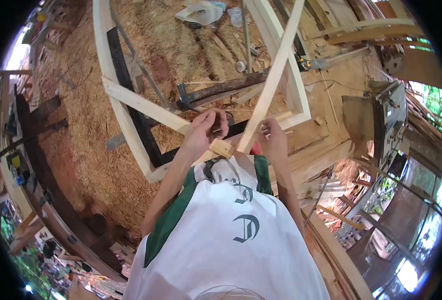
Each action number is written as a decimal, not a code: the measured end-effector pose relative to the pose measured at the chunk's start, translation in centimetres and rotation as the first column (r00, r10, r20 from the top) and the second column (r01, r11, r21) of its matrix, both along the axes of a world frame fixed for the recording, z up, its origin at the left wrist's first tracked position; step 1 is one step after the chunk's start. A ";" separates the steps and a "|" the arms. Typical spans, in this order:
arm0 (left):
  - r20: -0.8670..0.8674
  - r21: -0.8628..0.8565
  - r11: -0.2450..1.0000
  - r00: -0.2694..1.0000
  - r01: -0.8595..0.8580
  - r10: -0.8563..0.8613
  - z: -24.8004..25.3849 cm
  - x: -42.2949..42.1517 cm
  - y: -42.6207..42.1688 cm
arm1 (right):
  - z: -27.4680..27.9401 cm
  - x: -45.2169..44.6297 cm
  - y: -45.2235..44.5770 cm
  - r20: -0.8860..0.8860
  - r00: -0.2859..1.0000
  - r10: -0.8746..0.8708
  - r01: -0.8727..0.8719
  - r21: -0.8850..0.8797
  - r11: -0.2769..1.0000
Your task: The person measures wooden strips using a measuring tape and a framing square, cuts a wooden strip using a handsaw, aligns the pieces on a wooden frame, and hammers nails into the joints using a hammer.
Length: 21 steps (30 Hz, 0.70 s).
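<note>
My left hand [208, 129] is closed with curled fingers, beside the inner end of a pale wooden strip [148, 106]. What its fingers hold, if anything, is hidden. A small wooden block [222, 148] lies just below that hand, against the front of the shirt. My right hand [273, 135] is also curled closed, to the right of a long pale wooden batten [273, 80] that slants up and away. I cannot make out anything between its fingers. Under both hands lies a large pale wooden frame [136, 142] with dark inner strips.
Inside the frame lies a dark tool resembling a hammer [183, 96], near a rough wooden pole [231, 86]. Wood shavings [88, 145] cover the ground on the left. A plastic bag [200, 14] sits at the far side. Planks [338, 250] lie on the right, near a metal-topped machine [391, 107].
</note>
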<state>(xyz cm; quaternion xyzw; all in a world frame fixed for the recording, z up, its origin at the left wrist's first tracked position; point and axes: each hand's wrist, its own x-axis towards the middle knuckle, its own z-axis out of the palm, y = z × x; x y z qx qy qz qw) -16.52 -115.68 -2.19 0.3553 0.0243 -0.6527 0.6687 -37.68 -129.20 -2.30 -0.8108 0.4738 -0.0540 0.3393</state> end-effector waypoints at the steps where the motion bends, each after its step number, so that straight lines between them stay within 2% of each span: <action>1: 0.074 -0.077 0.996 0.997 0.042 -0.036 -1.1 0.0 -0.3 | 0.3 0.1 0.0 0.019 0.999 -0.038 0.037 0.040 0.999; 2: 0.073 -0.085 0.994 0.996 0.063 -0.057 -2.1 -0.1 -0.7 | 0.5 0.1 0.1 0.038 0.996 -0.075 0.071 0.078 0.994; 3: 0.224 -0.007 0.994 0.969 0.108 -0.104 -2.5 0.0 -1.4 | 0.4 0.0 0.2 0.038 0.995 -0.093 0.090 0.067 0.994; 4: 0.501 0.056 0.993 0.857 0.106 -0.120 -3.1 -0.5 -2.5 | 0.2 -0.1 0.2 0.020 0.995 -0.102 0.101 0.061 0.993; 5: 0.728 0.150 0.986 0.667 0.071 -0.159 -3.5 -1.1 -3.6 | 0.2 -0.1 0.2 0.004 0.994 -0.109 0.109 0.056 0.992; 6: 0.731 0.141 0.987 0.664 0.080 -0.159 -4.7 -2.1 -4.8 | 0.4 0.0 0.2 0.007 0.993 -0.118 0.118 0.048 0.992; 8: 0.925 0.140 0.983 0.340 0.117 -0.172 -7.3 -3.8 -6.5 | 0.9 0.3 0.5 -0.032 0.994 -0.109 0.109 0.001 0.994; 9: 0.927 0.138 0.984 0.335 0.115 -0.169 -7.5 -4.4 -6.8 | 1.7 0.7 0.5 -0.025 0.994 -0.107 0.107 -0.001 0.994; 11: 0.887 0.393 0.900 0.180 0.190 -0.425 -7.5 -5.0 -7.1 | 3.8 1.9 0.2 -0.281 0.960 0.008 -0.058 -0.170 0.984; 12: 0.891 0.390 0.903 0.175 0.180 -0.420 -7.1 -4.9 -7.1 | 4.0 2.3 -0.4 -0.272 0.962 0.013 -0.063 -0.175 0.983; 14: 0.887 0.417 0.894 0.139 0.166 -0.439 -6.5 -4.7 -6.6 | 3.9 3.0 -1.4 -0.098 0.993 0.062 -0.087 -0.279 0.956; 15: 0.910 0.388 0.913 0.103 0.128 -0.402 -6.0 -4.9 -6.5 | 4.0 3.7 -1.9 -0.097 0.994 0.054 -0.079 -0.276 0.958; 17: 0.914 0.387 0.913 0.077 0.130 -0.399 -5.4 -5.0 -6.6 | 4.6 4.8 -3.2 0.128 0.991 0.030 -0.012 -0.137 0.991; 18: 0.917 0.386 0.915 0.056 0.117 -0.394 -5.2 -5.2 -7.1 | 4.2 4.6 -3.2 0.118 0.993 0.010 0.008 -0.156 0.988; 20: 0.931 0.360 0.926 0.022 0.111 -0.365 -5.4 -5.5 -7.2 | 1.5 4.2 -3.1 0.018 0.996 -0.082 0.081 -0.478 0.875; 21: 0.911 0.403 0.906 0.042 0.127 -0.411 -5.3 -5.5 -7.2 | 0.7 3.8 -2.6 0.074 0.993 -0.092 0.116 -0.479 0.870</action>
